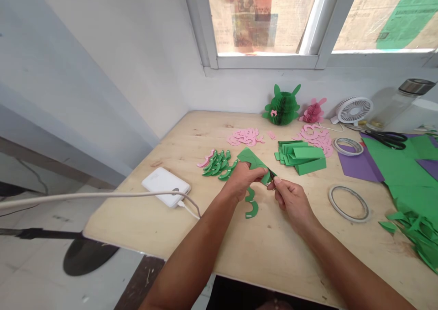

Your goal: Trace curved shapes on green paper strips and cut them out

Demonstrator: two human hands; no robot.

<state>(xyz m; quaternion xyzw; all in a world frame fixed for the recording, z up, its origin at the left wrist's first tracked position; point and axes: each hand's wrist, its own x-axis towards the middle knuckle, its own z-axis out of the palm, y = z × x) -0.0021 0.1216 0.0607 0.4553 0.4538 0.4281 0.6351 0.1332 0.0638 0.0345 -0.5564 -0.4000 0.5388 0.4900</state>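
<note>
My left hand (240, 180) is closed on a folded piece of green paper (249, 156), which has a curved outline drawn on it. At the paper's right edge my right hand (293, 201) grips small dark scissors (272, 174), mostly hidden by the fingers. A wavy green paper cut-out (252, 208) lies on the table just below my hands. To the left is a group of curved green cut-outs (216, 163) with a pink one (205, 159) beside them. Behind my right hand sits a stack of folded green paper (303, 155).
Pink cut-outs (244, 137) and green and pink honeycomb paper figures (283, 107) stand toward the wall. A white power bank (166, 186) with a cable is on the left. Tape rolls (349, 203), black-handled scissors (386, 139), a fan (354, 109) and green scraps (417, 232) occupy the right.
</note>
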